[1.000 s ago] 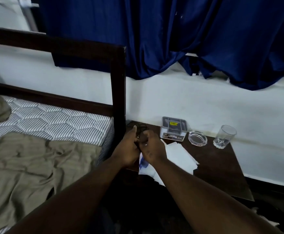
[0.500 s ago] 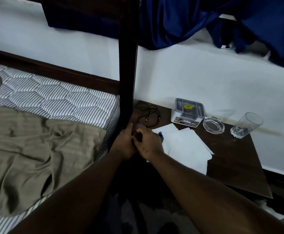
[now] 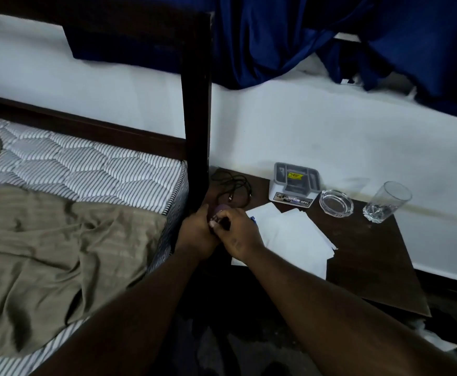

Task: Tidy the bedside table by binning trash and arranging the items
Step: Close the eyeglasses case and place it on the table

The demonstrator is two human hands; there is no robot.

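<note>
The dark wooden bedside table (image 3: 371, 267) stands right of the bed. At its front left corner my left hand (image 3: 197, 234) and my right hand (image 3: 239, 237) are pressed together, both curled round a small purple object (image 3: 218, 210); most of it is hidden by my fingers. Just right of my right hand lie white paper sheets (image 3: 295, 234), with a blue pen tip (image 3: 253, 219) showing at their edge. A loose black cable (image 3: 231, 185) lies at the back left of the table.
Along the wall stand a grey and white box (image 3: 293, 185), a glass ashtray (image 3: 336, 203) and a drinking glass (image 3: 387, 202). The dark bedpost (image 3: 196, 131) rises right beside my left hand. Bed with olive sheet (image 3: 59, 253) at left; blue curtain (image 3: 289, 36) above.
My view has tilted down. Both hands have drawn back together from the cable at the table's rear to its front left corner, leaving the cable uncovered.
</note>
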